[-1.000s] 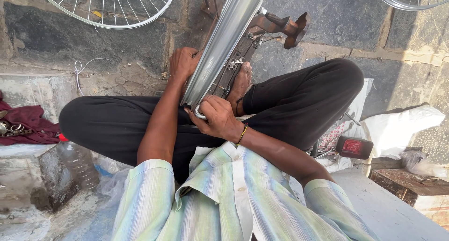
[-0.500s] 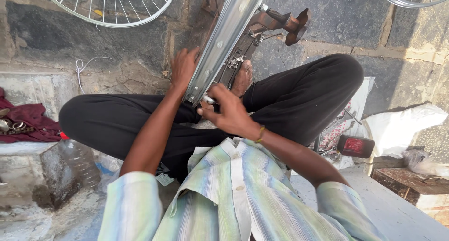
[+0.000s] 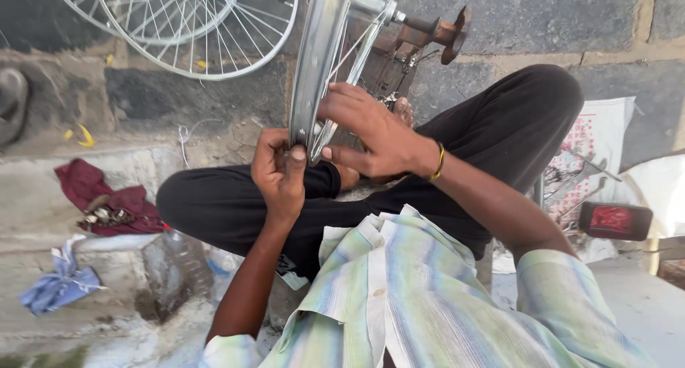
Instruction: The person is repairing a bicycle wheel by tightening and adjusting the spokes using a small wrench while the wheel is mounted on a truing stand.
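Seated cross-legged on a dusty concrete ledge before a rough stone wall [image 3: 542,18], the person grips an upright silver wheel rim [image 3: 317,61] over the lap — left hand [image 3: 280,174] curled around its edge, right hand [image 3: 371,132] pinching it — another spoked wheel [image 3: 178,25] leaning behind.

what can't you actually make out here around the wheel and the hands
Head view only:
- Wheel rim: top cut off by the upper edge.
- Left hand: fingertips hidden behind the rim.
- Right hand: anything under its palm is covered.
- Small metal bits on the red cloth: too small to identify.
- Plastic bottle: blurred, contents unclear.
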